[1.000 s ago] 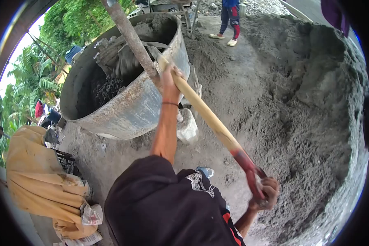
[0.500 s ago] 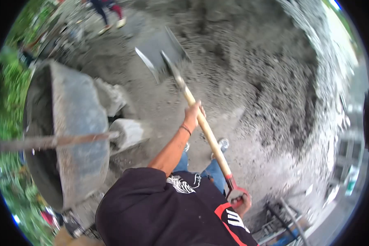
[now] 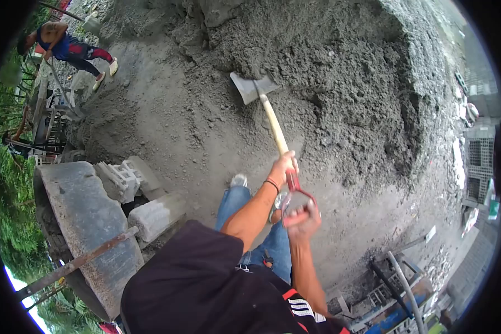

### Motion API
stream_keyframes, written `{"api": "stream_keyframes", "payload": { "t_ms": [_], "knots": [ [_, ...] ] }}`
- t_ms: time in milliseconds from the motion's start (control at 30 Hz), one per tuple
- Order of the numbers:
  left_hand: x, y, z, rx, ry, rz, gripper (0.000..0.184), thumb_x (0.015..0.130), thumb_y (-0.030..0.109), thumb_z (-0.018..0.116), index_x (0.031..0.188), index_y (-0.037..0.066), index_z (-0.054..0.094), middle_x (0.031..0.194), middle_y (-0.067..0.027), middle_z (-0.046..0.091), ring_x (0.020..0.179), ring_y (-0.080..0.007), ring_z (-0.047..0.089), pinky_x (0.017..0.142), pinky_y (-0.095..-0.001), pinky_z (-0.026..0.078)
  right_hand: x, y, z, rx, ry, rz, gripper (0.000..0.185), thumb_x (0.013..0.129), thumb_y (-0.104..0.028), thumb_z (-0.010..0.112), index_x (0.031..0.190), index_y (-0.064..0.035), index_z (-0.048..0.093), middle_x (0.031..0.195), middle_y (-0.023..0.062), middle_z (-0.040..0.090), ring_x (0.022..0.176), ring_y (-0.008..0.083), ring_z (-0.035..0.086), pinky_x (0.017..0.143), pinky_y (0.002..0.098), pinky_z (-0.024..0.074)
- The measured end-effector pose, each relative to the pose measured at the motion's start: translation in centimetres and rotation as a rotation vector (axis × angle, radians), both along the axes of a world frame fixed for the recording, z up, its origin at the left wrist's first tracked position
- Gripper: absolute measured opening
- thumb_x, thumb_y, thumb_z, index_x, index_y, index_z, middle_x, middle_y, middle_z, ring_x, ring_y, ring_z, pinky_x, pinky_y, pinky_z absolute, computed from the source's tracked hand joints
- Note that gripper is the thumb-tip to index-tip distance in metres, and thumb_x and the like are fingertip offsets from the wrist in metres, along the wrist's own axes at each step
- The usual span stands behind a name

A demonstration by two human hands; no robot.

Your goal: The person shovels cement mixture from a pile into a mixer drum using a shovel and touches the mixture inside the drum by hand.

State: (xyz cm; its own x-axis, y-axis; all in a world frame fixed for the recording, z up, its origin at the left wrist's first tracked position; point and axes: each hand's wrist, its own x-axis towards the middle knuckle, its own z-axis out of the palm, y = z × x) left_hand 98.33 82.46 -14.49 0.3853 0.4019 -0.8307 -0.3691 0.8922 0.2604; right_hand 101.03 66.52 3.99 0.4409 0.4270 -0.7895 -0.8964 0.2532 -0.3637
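A shovel (image 3: 275, 128) with a pale wooden shaft and a red D-shaped grip stretches out in front of me. My left hand (image 3: 284, 168) is wrapped round the lower shaft, just above the red part. On the D-grip, my right hand (image 3: 305, 222) is closed, slightly blurred. The shovel's metal blade (image 3: 249, 89) meets the edge of a heap of grey, damp-looking sand or gravel (image 3: 339, 100), and its far edge seems to be in the loose material.
A large metal drum or tub (image 3: 89, 222) with a rusty bar stands at my left, beside concrete blocks (image 3: 157, 216). Another person (image 3: 75, 47) holds a long-handled tool at the far left. Metal frames and bars (image 3: 398, 284) lie at lower right.
The shovel blade has moved forward and right, from above bare ground to the heap. Both hands have come forward and closer together. The other person now shows more fully.
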Motion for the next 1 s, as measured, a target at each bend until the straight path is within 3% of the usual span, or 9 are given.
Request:
{"api": "stream_keyframes", "payload": {
  "t_ms": [300, 433, 500, 567, 633, 700, 767, 800, 1000],
  "knots": [
    [3.6, 14.3, 12.4, -0.086, -0.167, -0.075, 0.01, 0.086, 0.013, 0.058, 0.084, 0.006, 0.051, 0.058, -0.0075, 0.051, 0.048, -0.0234, 0.053, 0.046, -0.0409, 0.05, 5.0, 17.8, 10.8, 0.204, -0.088, 0.144, 0.018, 0.087, -0.022, 0.055, 0.083, -0.005, 0.053, 0.061, 0.0037, 0.047, 0.051, 0.0189, 0.049, 0.049, 0.0386, 0.0434],
    [8.3, 21.5, 3.5, 0.015, -0.126, 0.06, 0.016, 0.087, 0.017, 0.054, 0.077, 0.005, 0.05, 0.058, -0.0075, 0.051, 0.049, -0.0241, 0.052, 0.046, -0.0376, 0.045, 9.4, 25.1, 3.6, 0.217, -0.151, 0.087, 0.01, 0.082, -0.018, 0.059, 0.078, -0.0094, 0.054, 0.057, -0.0007, 0.045, 0.045, 0.0122, 0.047, 0.044, 0.0288, 0.0398],
    [5.6, 16.2, -1.8, 0.1, -0.091, -0.049, 0.023, 0.09, 0.024, 0.054, 0.077, 0.006, 0.049, 0.06, -0.0072, 0.052, 0.051, -0.023, 0.053, 0.047, -0.0359, 0.046, 8.6, 19.5, 0.4, 0.08, -0.17, 0.195, 0.01, 0.08, -0.016, 0.06, 0.079, -0.0078, 0.055, 0.058, -0.0001, 0.047, 0.045, 0.0134, 0.047, 0.044, 0.0294, 0.0419],
    [7.9, 22.9, -0.7, 0.423, -0.138, -0.144, 0.029, 0.092, 0.032, 0.054, 0.078, 0.007, 0.048, 0.062, -0.0068, 0.053, 0.052, -0.022, 0.054, 0.048, -0.0341, 0.046, 8.6, 20.1, -1.0, 0.075, -0.245, 0.211, 0.015, 0.079, -0.017, 0.06, 0.08, -0.0032, 0.056, 0.06, 0.0052, 0.05, 0.046, 0.0167, 0.049, 0.045, 0.0294, 0.0441],
    [5.7, 17.3, 0.3, 0.209, 0.106, -0.121, 0.039, 0.095, 0.04, 0.049, 0.077, 0.005, 0.05, 0.066, -0.0087, 0.056, 0.052, -0.0215, 0.057, 0.053, -0.0352, 0.05, 8.0, 17.7, -4.4, 0.019, -0.124, 0.133, 0.015, 0.078, -0.016, 0.06, 0.08, -0.002, 0.056, 0.061, 0.0067, 0.051, 0.047, 0.018, 0.051, 0.044, 0.0309, 0.0467],
    [3.3, 18.7, -2.4, 0.321, -0.01, -0.235, 0.053, 0.093, 0.051, 0.047, 0.092, -0.001, 0.055, 0.075, -0.0133, 0.061, 0.068, -0.0257, 0.064, 0.063, -0.0389, 0.054, 8.8, 17.2, -6.3, -0.069, -0.18, 0.141, 0.013, 0.077, -0.017, 0.059, 0.079, -0.0041, 0.056, 0.061, 0.0057, 0.05, 0.046, 0.0173, 0.05, 0.041, 0.0299, 0.0445],
    [1.7, 19.8, -1.5, 0.149, 0.055, -0.57, 0.067, 0.089, 0.06, 0.048, 0.114, -0.002, 0.048, 0.094, -0.0187, 0.063, 0.085, -0.0272, 0.064, 0.075, -0.0443, 0.053, 10.3, 14.7, -9.6, -0.24, -0.325, 0.148, 0.011, 0.076, -0.016, 0.059, 0.078, -0.0059, 0.056, 0.061, 0.0049, 0.05, 0.046, 0.0168, 0.049, 0.039, 0.0292, 0.0427],
    [1.4, 20.8, -3.7, 0.121, 0.136, -0.587, 0.082, 0.084, 0.067, 0.048, 0.125, -0.004, 0.044, 0.111, -0.024, 0.059, 0.096, -0.0314, 0.062, 0.08, -0.0466, 0.052, 11.5, 13.2, -12.2, -0.32, -0.411, 0.159, 0.011, 0.076, -0.016, 0.058, 0.078, -0.0055, 0.056, 0.061, 0.005, 0.05, 0.047, 0.017, 0.05, 0.039, 0.0296, 0.0432],
    [1.9, 31.8, -23.3, 0.049, 0.345, -0.434, 0.076, 0.076, 0.064, 0.064, 0.113, -0.002, 0.053, 0.1, -0.0158, 0.061, 0.087, -0.0319, 0.063, 0.079, -0.0522, 0.052, 15.0, 7.7, -25.3, -0.974, -0.417, 0.27, 0.01, 0.08, -0.012, 0.056, 0.082, -0.0028, 0.057, 0.062, 0.0056, 0.051, 0.048, 0.0165, 0.05, 0.039, 0.0306, 0.0428]
  ]
}}
